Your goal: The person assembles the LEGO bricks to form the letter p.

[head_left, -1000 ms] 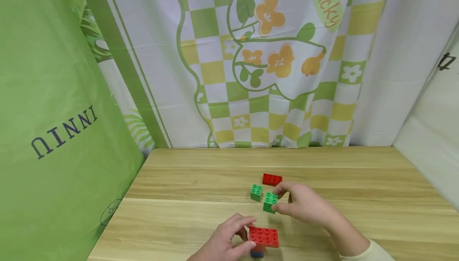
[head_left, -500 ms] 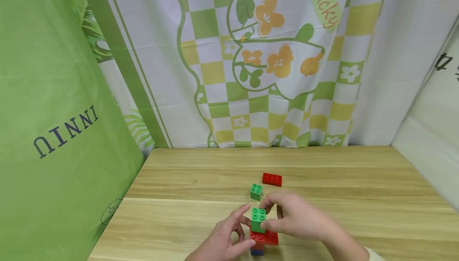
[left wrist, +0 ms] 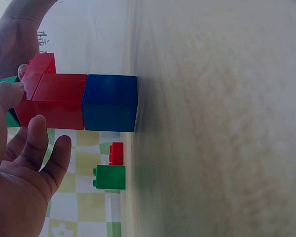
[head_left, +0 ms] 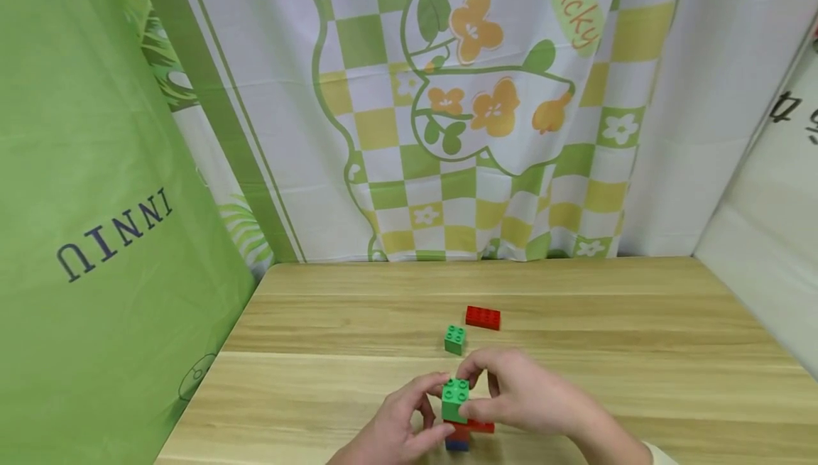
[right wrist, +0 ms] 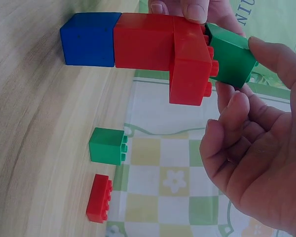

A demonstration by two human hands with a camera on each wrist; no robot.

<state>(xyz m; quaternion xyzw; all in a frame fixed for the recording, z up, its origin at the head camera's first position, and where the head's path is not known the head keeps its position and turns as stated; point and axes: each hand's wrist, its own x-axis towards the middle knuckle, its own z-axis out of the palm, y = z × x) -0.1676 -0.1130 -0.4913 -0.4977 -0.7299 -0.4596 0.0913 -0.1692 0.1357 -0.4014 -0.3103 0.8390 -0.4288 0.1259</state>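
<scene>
bottom centre: right hand [head_left: 520, 390] pinched green block [head_left: 452, 408], tilted, studs up; left hand [head_left: 402, 419] gripped stack [head_left: 458, 435], long axis upright

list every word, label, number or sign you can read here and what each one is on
"Lucky", on the checkered curtain.
"INNIU", upside down in the head view, on the green fabric panel.
Dark characters on the white side panel: too small or cut off to read.
No lettering shows on the stacked bricks.
</scene>
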